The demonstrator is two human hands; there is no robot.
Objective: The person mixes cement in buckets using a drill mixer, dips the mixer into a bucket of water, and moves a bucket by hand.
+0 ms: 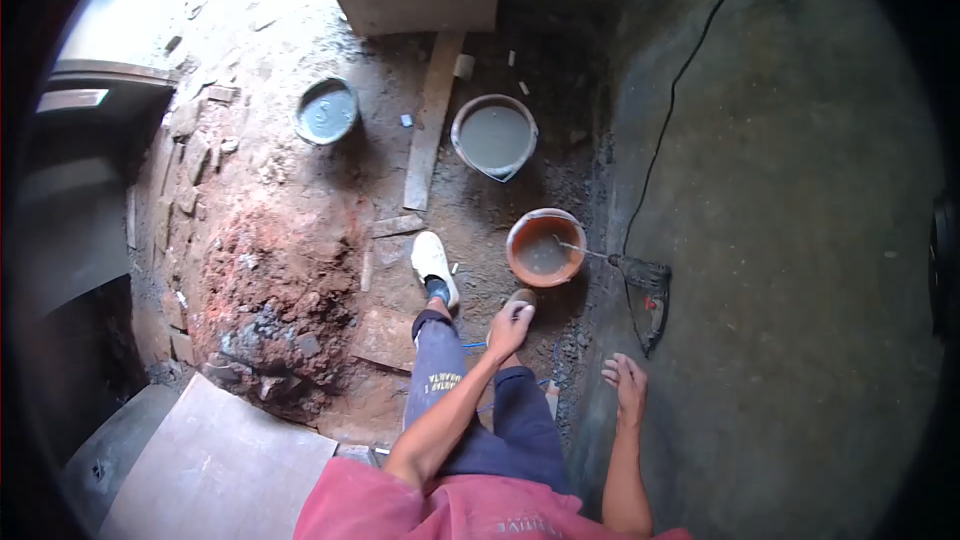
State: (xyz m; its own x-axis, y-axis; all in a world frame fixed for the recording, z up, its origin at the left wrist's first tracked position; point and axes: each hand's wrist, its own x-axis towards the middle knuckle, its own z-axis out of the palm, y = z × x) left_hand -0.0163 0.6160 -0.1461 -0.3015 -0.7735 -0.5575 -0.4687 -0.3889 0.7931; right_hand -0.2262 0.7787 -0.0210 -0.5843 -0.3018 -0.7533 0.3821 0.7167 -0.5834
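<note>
My left hand (510, 329) hangs over my right foot, its fingers curled; whether anything is in them cannot be made out. Beside the wall, my right hand (627, 381) is raised with its fingers partly bent and apart, holding nothing. Ahead of both hands stands an orange-rimmed bucket (519, 265) with murky liquid inside. A metal mixing rod dips into it from a dark power drill (646, 278) that lies to its right, above my right hand. Neither hand touches the drill or the bucket.
A bucket of grey mix (494, 137) and a smaller bucket (327, 112) stand farther ahead. A wooden plank (435, 120) lies between them. Reddish rubble (270, 310) is heaped at left, with a board (210, 465) below. A black cable (668, 120) runs along the wall (800, 240).
</note>
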